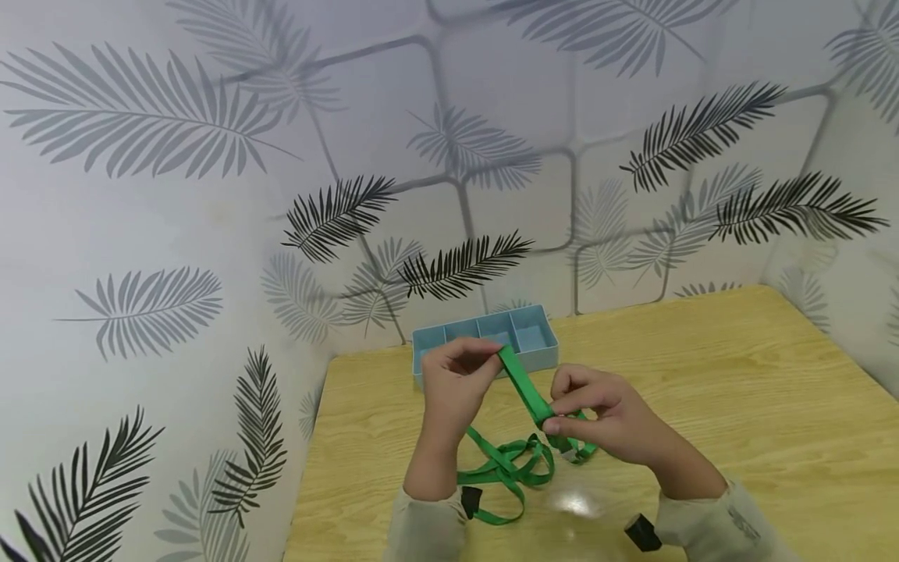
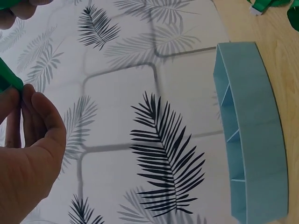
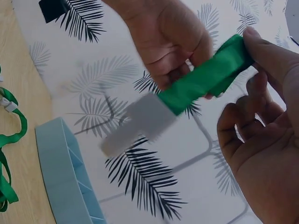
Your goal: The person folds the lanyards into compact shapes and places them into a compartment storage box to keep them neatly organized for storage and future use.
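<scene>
Left grip (image 1: pixel 453 384), right grip (image 1: pixel 609 417): pinching green strap (image 1: pixel 522 384) | table (image 1: pixel 737 382): extends rightward | blue tray (image 1: pixel 539 361): near back edge

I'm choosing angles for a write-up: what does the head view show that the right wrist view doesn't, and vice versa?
Only head: pale sleeves and the right side of the wooden table.
Only right wrist: the full outline of the blurred gray end piece on the green strap.
Both: left hand, right hand, that strap, and the blue divided box.
</scene>
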Motion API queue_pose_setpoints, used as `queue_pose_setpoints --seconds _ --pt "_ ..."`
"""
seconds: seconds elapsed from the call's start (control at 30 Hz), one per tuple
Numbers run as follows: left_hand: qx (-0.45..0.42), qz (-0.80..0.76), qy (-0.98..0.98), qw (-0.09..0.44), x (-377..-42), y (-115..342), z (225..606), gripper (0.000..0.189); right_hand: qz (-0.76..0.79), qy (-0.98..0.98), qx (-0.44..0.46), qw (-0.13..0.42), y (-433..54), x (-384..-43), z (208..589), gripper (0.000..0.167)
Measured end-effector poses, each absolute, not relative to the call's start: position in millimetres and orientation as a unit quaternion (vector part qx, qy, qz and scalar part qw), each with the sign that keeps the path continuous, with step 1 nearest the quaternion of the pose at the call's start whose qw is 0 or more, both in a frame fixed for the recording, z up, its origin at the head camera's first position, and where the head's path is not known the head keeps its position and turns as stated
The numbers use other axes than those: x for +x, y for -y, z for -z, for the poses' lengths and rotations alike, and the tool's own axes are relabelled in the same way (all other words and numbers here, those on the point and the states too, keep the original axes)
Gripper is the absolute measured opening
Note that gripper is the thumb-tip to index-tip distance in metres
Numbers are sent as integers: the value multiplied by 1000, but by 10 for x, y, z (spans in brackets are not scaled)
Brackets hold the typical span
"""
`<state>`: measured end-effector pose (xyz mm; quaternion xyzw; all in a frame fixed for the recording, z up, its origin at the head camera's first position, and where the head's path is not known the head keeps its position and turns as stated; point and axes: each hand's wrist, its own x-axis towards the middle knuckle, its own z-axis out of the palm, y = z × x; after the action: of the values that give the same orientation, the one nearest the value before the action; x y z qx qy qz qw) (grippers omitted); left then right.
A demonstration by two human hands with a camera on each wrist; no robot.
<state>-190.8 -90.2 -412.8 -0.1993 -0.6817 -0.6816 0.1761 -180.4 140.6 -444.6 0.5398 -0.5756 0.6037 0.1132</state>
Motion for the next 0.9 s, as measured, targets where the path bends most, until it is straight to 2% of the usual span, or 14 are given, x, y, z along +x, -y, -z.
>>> queue_pose_setpoints --seconds 0.27,0.53,0.7,0.9 --pt "-179 722 661 99 -1973 895 4265 7 -586 604 521 140 -1372 -1732 4373 34" --pt "-172 736 654 40 -1970 822 4348 11 -598 600 503 169 -1355 -1708 4312 18" --pt "-167 746 644 8 -1923 751 4423 2 -619 578 506 164 -1340 -1695 4292 19" --pt "-171 754 633 -27 -1832 680 4528 6 -658 523 523 143 -1326 -1729 4324 30"
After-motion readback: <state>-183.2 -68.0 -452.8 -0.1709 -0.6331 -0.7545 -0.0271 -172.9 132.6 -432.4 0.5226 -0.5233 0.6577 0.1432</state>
